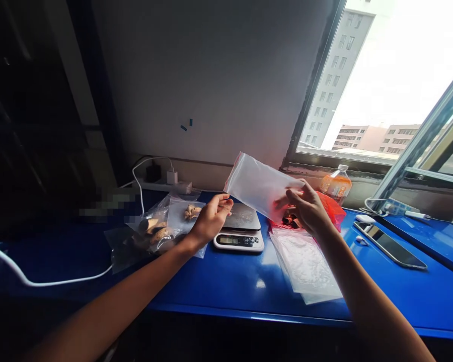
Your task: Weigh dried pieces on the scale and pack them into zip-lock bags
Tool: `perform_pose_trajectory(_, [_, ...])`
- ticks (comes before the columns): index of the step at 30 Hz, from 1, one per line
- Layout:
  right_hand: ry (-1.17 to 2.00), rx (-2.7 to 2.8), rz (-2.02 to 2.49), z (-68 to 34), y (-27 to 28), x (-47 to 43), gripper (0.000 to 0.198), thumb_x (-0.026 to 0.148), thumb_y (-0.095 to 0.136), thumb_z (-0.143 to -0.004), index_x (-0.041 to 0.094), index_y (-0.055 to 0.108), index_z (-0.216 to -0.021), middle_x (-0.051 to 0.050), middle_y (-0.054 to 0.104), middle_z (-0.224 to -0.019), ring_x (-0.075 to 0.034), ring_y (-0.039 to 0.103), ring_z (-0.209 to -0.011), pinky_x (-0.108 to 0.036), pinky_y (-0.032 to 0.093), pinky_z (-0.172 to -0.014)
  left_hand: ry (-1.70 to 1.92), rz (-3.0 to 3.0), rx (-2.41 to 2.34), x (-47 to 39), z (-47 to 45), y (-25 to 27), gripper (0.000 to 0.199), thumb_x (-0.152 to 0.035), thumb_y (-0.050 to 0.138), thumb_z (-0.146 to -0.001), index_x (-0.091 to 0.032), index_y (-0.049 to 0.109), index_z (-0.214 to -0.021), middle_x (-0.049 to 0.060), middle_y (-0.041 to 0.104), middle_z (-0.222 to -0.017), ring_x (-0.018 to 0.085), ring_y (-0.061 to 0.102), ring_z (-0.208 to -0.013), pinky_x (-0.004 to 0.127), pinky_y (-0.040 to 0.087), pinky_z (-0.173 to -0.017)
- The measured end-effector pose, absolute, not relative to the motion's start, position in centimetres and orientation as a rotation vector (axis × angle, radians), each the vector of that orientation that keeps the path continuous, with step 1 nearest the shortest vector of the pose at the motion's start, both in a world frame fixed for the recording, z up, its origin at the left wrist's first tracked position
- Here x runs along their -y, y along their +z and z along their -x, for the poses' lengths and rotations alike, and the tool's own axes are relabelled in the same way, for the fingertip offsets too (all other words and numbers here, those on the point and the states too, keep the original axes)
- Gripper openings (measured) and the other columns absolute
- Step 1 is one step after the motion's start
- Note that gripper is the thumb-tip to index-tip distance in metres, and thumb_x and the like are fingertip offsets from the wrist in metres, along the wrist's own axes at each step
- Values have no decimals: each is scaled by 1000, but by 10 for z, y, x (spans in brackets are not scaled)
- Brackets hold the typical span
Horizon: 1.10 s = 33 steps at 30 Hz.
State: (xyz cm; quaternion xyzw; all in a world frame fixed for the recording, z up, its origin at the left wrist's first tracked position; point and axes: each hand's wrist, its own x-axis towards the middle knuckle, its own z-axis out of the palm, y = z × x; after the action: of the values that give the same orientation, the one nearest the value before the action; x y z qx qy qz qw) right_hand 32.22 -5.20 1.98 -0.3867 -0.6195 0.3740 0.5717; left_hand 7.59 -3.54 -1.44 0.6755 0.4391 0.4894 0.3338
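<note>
Filled bags (156, 232) lie beside the scale (239, 243) as my right grip (307, 206) pinches an empty bag (260, 183), my left grip (211, 218), hold unclear, near its corner, brown pieces (291, 221) left in red plastic (331, 208).

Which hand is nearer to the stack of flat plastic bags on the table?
Right. The right hand is near the far end of the stack, holding another bag; the left hand is farther left, by the scale.

A blue table (226, 289) bears scale (239, 241), bags (309, 266), phone (391, 245).
</note>
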Motion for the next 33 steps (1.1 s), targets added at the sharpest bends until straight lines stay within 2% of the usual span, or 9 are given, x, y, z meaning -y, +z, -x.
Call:
perform_pose_trajectory(5, [1006, 1407, 860, -332, 3, 54, 42, 53, 70, -72, 26, 46, -93, 0, 66, -71, -17, 64, -59, -28, 49, -47, 1269, -1723, -977, 33, -71, -12, 26, -39, 47, -92, -17, 58, -99, 10, 69, -95, 17, 66, -75, 35, 55, -72])
perform_pose_trajectory(8, [1018, 1433, 884, -338, -1, 54, 36, 49, 70, -74, 24, 52, -92, 0, 65, -73, -15, 62, -60, -25, 48, -48, 1340, -1691, -908, 34, -70, -10, 19, -34, 51, -89, -17, 62, -88, 5, 68, -79, 15, 64, -74, 34, 54, -75])
perform_pose_trajectory(10, [1036, 1461, 945, -342, -2, 53, 34, 46, 73, -72, 22, 57, -91, -1, 65, -77, -14, 61, -62, -24, 48, -49, 1407, -1675, -926, 34, -69, -8, 17, -31, 52, -88, -18, 62, -84, 3, 67, -75, 14, 63, -73, 34, 54, -77])
perform_pose_trajectory(13, [1095, 1475, 1005, -349, 1, 54, 35, 43, 76, -68, 22, 64, -92, -3, 66, -88, -14, 61, -70, -25, 50, -56, 1418, -1748, -908, 35, -66, -4, 17, -28, 50, -87, -18, 61, -77, 3, 67, -76, 15, 63, -71, 35, 54, -74])
perform_pose_trajectory(17, [1177, 1521, 938, -355, 5, 59, 30, 45, 72, -71, 24, 66, -92, -2, 65, -89, -15, 62, -77, -25, 50, -62, 1277, -1921, -807, 43, -65, 3, 18, -25, 52, -84, -17, 62, -71, 3, 66, -70, 16, 61, -68, 33, 53, -67])
perform_pose_trajectory(22, [1303, 1629, 923, -343, 1, 62, 41, 38, 77, -67, 27, 65, -105, -4, 68, -102, -20, 63, -96, -32, 51, -81, 1075, -1960, -821, 53, -67, 9, 16, -25, 57, -78, -15, 65, -68, 1, 61, -63, 13, 54, -62, 28, 46, -63])
perform_pose_trajectory(28, [1529, 1904, 697, -322, -6, 62, 46, 38, 68, -79, 17, 56, -117, -8, 71, -87, -20, 68, -78, -33, 52, -70, 1180, -1626, -931, 47, -70, 5, 26, -37, 68, -72, -12, 67, -78, 2, 62, -68, 10, 50, -61, 26, 40, -62])
perform_pose_trajectory(31, [1474, 1906, 770, -318, -9, 62, 54, 43, 67, -79, 16, 53, -124, -8, 71, -85, -20, 68, -81, -31, 51, -69, 1195, -1573, -989, 47, -69, 6, 23, -34, 69, -70, -12, 64, -74, 1, 61, -66, 11, 51, -62, 25, 38, -62])
perform_pose_trajectory(33, [1363, 1811, 819, -318, -10, 60, 52, 46, 66, -79, 17, 57, -121, -8, 71, -90, -19, 66, -84, -29, 50, -69, 1155, -1630, -970, 48, -69, 7, 19, -31, 67, -71, -12, 62, -71, 1, 60, -65, 11, 51, -62, 25, 38, -62])
